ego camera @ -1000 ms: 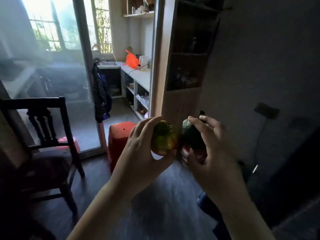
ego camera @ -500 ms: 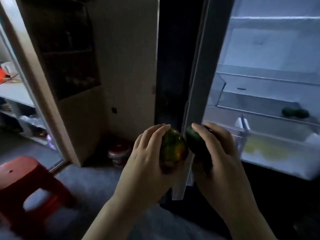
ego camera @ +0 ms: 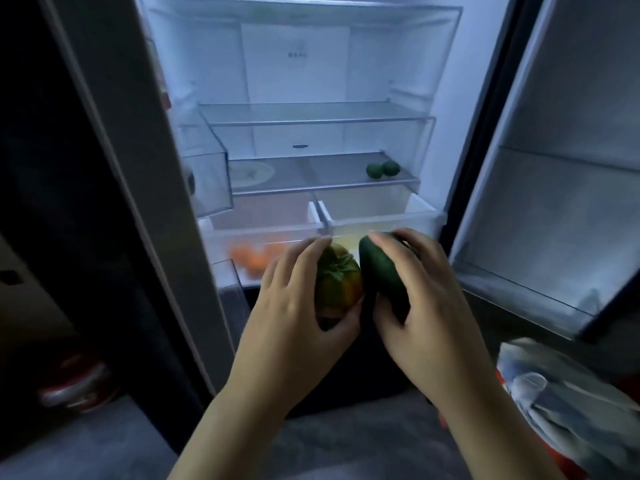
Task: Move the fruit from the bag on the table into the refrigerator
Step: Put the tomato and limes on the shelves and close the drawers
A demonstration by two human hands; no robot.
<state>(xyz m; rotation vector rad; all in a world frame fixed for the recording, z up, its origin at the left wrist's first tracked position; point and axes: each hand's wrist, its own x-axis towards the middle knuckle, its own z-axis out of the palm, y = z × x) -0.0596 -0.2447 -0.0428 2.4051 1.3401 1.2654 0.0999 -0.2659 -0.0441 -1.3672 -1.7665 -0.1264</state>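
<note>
**Desk:** Where was the fruit at that point?

**Operator:** Both pieces were in my hands, low in front of the open refrigerator (ego camera: 294,64). I had the green-and-red tomato (ego camera: 337,282) in my left hand (ego camera: 294,306), with the fingers curled over its top and the thumb underneath. The dark green fruit (ego camera: 381,271) touched the tomato's side, and my right hand (ego camera: 426,306) wrapped it the same way. I couldn't tell whether it was an avocado or something else.

**Desk:** So nothing was set down?

**Operator:** Not yet, by my reading. The carry looked nearly finished, and the placing wasn't done.

**Desk:** What was inside?

**Operator:** Two round green fruits (ego camera: 382,169) sat together toward the right of the lower glass shelf (ego camera: 329,171). Orange fruits (ego camera: 256,259) showed in the left crisper drawer (ego camera: 263,230). The right crisper drawer (ego camera: 381,220) was pale, and I couldn't make out what it held. The left door (ego camera: 104,150) and right door (ego camera: 571,133) stood wide open on either side.

**Desk:** And the next move?

**Operator:** I judged it called for a reach forward and up to that shelf, beside the green pair. A drawer might have needed a free hand, and I had none. I'd have landed one piece at a time and loosened the fingers only once it rested, since round fruit rolls.

**Desk:** The bag?

**Operator:** It wasn't in view. A crumpled grey bundle (ego camera: 568,393) lay at lower right, and I couldn't say what it was.
</note>
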